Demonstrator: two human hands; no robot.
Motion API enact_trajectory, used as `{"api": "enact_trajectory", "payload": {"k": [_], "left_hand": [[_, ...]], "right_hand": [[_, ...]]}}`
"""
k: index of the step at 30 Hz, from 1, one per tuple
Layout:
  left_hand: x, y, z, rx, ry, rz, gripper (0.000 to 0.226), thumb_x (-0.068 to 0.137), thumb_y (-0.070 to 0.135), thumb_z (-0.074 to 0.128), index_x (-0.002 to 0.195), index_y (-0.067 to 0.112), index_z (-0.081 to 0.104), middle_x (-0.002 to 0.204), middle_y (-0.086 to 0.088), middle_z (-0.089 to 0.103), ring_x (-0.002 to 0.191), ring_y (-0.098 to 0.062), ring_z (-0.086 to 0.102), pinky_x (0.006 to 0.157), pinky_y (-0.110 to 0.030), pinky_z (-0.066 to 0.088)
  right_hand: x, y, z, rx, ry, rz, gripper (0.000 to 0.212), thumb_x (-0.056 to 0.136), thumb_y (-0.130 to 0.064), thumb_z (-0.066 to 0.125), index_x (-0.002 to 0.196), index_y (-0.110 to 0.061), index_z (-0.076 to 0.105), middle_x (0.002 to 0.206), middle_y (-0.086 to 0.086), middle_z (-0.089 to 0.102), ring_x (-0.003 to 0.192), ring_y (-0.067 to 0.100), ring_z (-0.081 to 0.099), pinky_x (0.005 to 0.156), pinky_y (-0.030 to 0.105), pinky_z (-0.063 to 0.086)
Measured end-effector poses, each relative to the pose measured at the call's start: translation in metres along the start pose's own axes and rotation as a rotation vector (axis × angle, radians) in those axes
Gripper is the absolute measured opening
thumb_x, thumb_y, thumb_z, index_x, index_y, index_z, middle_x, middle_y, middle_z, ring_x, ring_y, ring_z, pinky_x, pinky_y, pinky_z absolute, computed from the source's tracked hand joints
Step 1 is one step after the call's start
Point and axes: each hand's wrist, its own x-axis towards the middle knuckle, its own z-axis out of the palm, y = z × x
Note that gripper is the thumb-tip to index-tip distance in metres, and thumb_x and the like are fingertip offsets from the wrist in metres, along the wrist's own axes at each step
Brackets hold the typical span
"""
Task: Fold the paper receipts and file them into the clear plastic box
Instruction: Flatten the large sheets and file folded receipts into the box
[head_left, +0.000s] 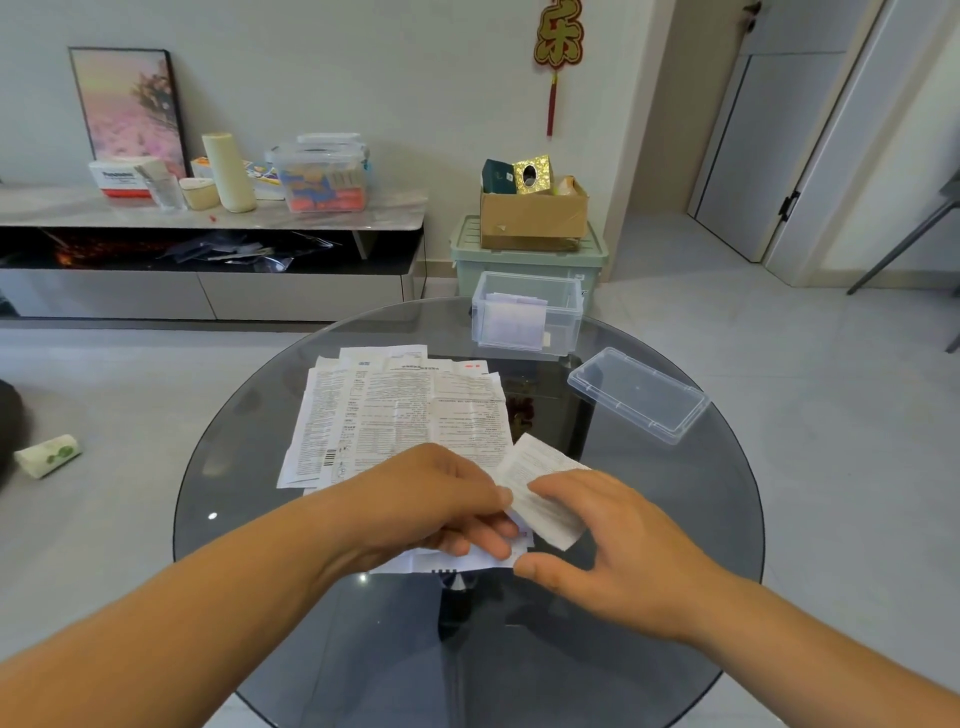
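Glass table (675, 519), head view: both forearms reach in over the near edge. The left hand (441, 504) pinches a folded receipt (540, 467). The right hand (608, 551) curves over its right side, thumb spread below; whether it grips cannot be told. The receipt pile (395, 410) lies beyond, the clear plastic box (566, 322) at the far edge.

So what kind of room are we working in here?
Most likely a home living room: a low console along the wall with a framed picture propped on it, a red-and-gold hanging ornament, and a round glass table holding the receipts.
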Motion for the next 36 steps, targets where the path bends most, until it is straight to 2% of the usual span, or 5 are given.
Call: {"api": "enact_trajectory", "payload": {"k": [6,10,18,25,36], "left_hand": [[-0.008,0.0,0.005,0.453,0.086,0.155,0.019,0.087,0.028,0.072,0.095,0.012,0.073,0.067,0.005,0.064,0.064,-0.002,0.056,0.066,-0.015,0.043],[-0.003,-0.007,0.005,0.73,0.345,0.278,0.018,0.081,0.048,0.076,0.093,0.039,0.066,0.099,0.021,0.054,0.088,0.002,0.053,0.073,-0.009,0.04],[0.028,-0.022,0.01,0.715,0.357,0.257,0.044,0.084,0.058,0.069,0.119,0.032,0.068,0.107,0.017,0.069,0.094,-0.002,0.063,0.084,-0.018,0.052],[0.05,-0.029,0.021,0.979,0.496,0.159,0.058,0.073,0.079,0.062,0.11,0.034,0.055,0.104,0.013,0.051,0.102,-0.013,0.042,0.092,-0.036,0.041],[0.05,-0.024,0.021,0.932,0.479,0.033,0.068,0.073,0.076,0.066,0.119,0.035,0.036,0.122,0.009,0.039,0.11,-0.014,0.031,0.099,-0.037,0.033]], "right_hand": [[0.002,0.006,0.001,0.101,0.064,-0.002,0.062,0.089,-0.076,0.026,0.119,-0.038,0.064,0.113,-0.025,0.061,0.107,0.001,0.048,0.087,0.025,0.047],[0.001,0.007,-0.002,0.161,0.008,0.03,0.063,0.087,-0.07,0.017,0.115,-0.039,0.065,0.104,-0.023,0.061,0.105,0.001,0.049,0.086,0.022,0.046],[-0.001,0.012,0.0,0.271,0.078,0.156,0.02,0.098,-0.048,0.051,0.114,-0.039,0.061,0.102,-0.015,0.062,0.097,0.005,0.054,0.08,0.026,0.049],[0.01,0.012,0.007,0.197,0.186,0.362,0.07,0.084,-0.053,0.07,0.14,-0.042,0.031,0.123,-0.014,0.046,0.119,0.012,0.03,0.099,0.031,0.031],[0.014,0.017,0.008,-0.014,0.077,0.272,0.066,0.086,-0.066,0.057,0.143,-0.045,0.032,0.133,-0.017,0.029,0.131,0.011,0.02,0.102,0.031,0.015]]}}
